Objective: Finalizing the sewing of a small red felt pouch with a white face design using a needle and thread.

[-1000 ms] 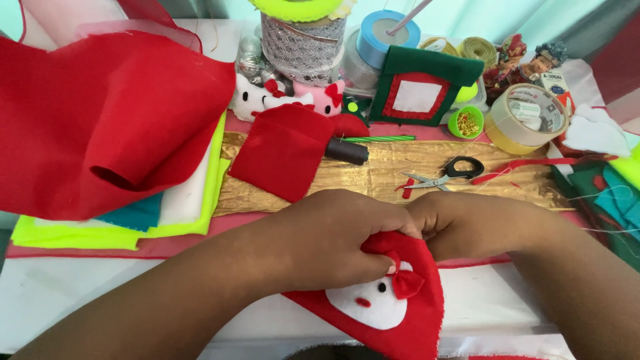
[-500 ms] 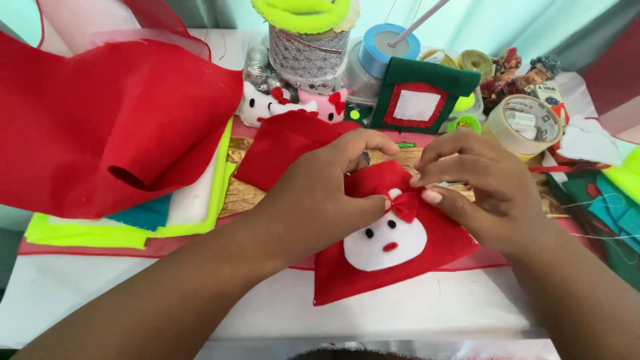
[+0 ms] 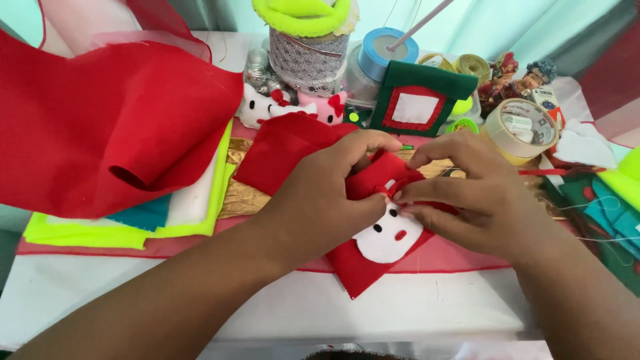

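At the middle of the counter (image 3: 373,320) we hold the red felt pouch (image 3: 373,267) with its white cat face. A second ago it sat low, half hidden under our hands; now it lies further up and flatter, face showing. Our left hand (image 3: 320,200) pinches its top edge, fingers pressed together, and our right hand (image 3: 473,200) pinches the small red bow (image 3: 387,189). Scissors lay bare earlier and are now covered. Behind stand a tape roll (image 3: 520,127) and folded red cloth (image 3: 100,127).
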